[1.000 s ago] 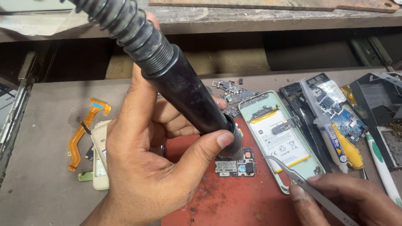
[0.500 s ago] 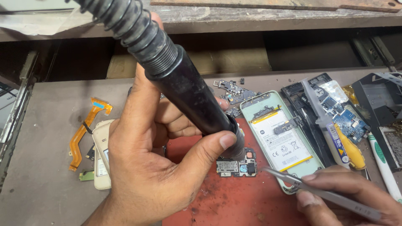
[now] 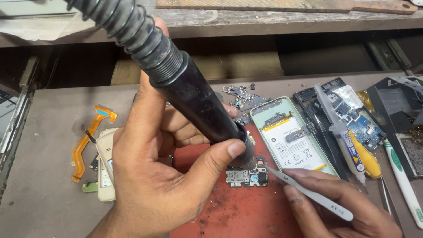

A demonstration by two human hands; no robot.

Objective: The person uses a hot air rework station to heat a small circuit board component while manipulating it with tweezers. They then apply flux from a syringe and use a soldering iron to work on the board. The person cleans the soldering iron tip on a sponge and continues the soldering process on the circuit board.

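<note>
My left hand [image 3: 154, 176] grips a black hot-air wand [image 3: 194, 101] with a ribbed hose, its nozzle pointing down at a small circuit board [image 3: 246, 176] on a red mat [image 3: 238, 216]. My right hand [image 3: 339, 205] holds metal tweezers [image 3: 308, 191], whose tip touches the board's upper right edge beside the nozzle. An opened pale green phone [image 3: 293, 139] with its white battery exposed lies just right of the board.
An orange flex cable [image 3: 88, 139] and a cream phone part [image 3: 103, 163] lie at the left. At the right are another opened phone with a blue board [image 3: 357, 119], a glue syringe [image 3: 348, 141], a yellow-handled tool [image 3: 368, 158], a white-green tool [image 3: 403, 176]. Loose board pieces [image 3: 244, 99] sit behind.
My right hand has moved the tweezers left and up, from over the green phone's lower edge to the circuit board by the nozzle. The left hand and wand stayed nearly still.
</note>
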